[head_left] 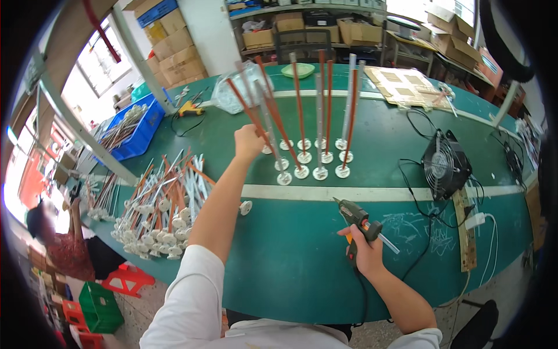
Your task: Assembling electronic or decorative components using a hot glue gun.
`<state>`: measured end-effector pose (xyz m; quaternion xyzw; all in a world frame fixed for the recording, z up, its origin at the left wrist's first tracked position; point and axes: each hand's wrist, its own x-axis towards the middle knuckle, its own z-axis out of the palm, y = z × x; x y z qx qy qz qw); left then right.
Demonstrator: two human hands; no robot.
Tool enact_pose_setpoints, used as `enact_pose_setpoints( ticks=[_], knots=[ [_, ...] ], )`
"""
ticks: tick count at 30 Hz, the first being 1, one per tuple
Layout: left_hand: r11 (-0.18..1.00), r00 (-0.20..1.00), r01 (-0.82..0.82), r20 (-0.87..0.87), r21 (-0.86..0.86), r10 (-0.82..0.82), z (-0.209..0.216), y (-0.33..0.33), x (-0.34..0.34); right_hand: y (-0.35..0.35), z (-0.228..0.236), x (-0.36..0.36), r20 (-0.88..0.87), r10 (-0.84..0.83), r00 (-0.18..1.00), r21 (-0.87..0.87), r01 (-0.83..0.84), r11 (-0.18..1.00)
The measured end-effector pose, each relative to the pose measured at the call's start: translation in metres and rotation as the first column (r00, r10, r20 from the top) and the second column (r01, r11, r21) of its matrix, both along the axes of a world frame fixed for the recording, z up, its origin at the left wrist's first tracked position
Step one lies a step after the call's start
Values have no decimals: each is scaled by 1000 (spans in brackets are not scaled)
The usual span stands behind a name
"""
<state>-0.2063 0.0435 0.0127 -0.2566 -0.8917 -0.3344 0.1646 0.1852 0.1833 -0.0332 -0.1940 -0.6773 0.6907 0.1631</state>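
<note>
My left hand (249, 142) reaches across the green table, its fingers closed round the lower part of a reddish-brown rod (239, 98) at the left end of a standing group. The fingertips are partly hidden. Beside it, several brown and silver-grey rods (298, 104) stand in rows, some leaning, each on a round white base (320, 173). In my right hand (367, 250) is a dark green hot glue gun (356, 216), its nozzle pointing up and left. A clear glue stick (388, 243) juts from its back.
A large pile of rods with white bases (165, 215) lies at the left; one loose white base (246, 207) is near my forearm. A black fan (444, 166) with cables stands at the right. Behind are a blue crate (142, 131), a yellow glue gun (190, 109) and a plastic bag (235, 90). A person (64, 244) sits far left.
</note>
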Motion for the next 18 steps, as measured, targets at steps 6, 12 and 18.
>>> enact_pose_setpoints(
  ticks=[6, 12, 18],
  knots=[
    [994, 995, 100, 7, -51, -100, 14, -33, -9, -3, 10, 0, -6, -61, 998, -144, 60, 988],
    [761, 980, -124, 40, -637, 194, 65, -128, 5, -2, 2, 0, -33, -42, 999, -79, 39, 996],
    [599, 947, -56, 148, -799, 285, 42, -124, 67, -9, 8, 4, 32, -17, 999, 115, 13, 993]
  ],
)
